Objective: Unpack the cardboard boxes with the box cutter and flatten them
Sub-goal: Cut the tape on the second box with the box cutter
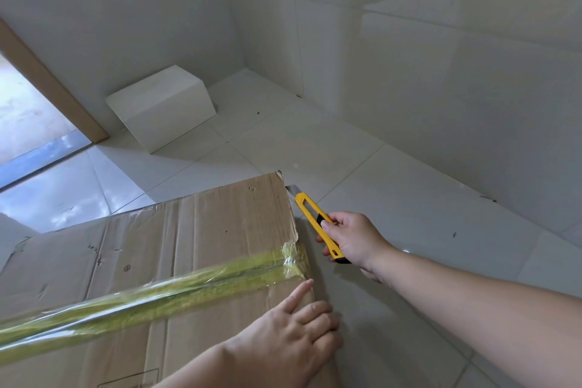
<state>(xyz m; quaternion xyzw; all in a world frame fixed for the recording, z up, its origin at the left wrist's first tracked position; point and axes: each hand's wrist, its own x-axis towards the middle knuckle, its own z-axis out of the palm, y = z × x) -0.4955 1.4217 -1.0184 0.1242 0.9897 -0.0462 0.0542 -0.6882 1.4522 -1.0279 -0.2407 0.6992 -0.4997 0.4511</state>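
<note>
Cutter at the far corner of the big taped box

The right hand [351, 238] grips the yellow box cutter [316, 220], blade out, its tip right at the far right corner of the brown cardboard box [176, 249] sitting on the tiled floor [393, 198]. The left hand [288, 335] lies flat on the box top near the right edge, fingers mostly straight, index pointing toward the yellowish tape strip [157, 291] running across the lid. A white box [162, 107] sits farther back by the wall.

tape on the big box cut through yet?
No: the yellow-green tape lies unbroken along the seam, and the box cutter blade sits at the far corner.
</note>
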